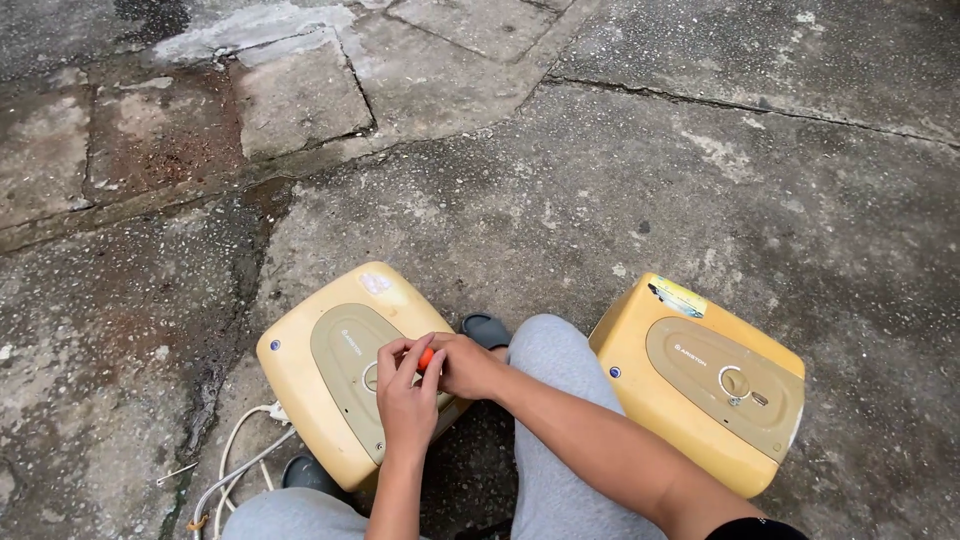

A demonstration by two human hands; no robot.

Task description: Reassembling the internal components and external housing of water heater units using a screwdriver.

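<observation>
Low in the frame, left of centre, both hands meet over a yellow heater (320, 345) lying on the concrete floor (560, 190). The left hand (407, 395) and right hand (465, 365) together pinch a small orange-handled tool (426, 358) against its grey panel. A second heater (700, 385) lies at lower right, well apart; a white cord (235, 450) trails at lower left.

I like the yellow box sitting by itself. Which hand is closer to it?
Right. The right hand is apart from the lone yellow box, over the other yellow box; the left hand is farther away.
</observation>
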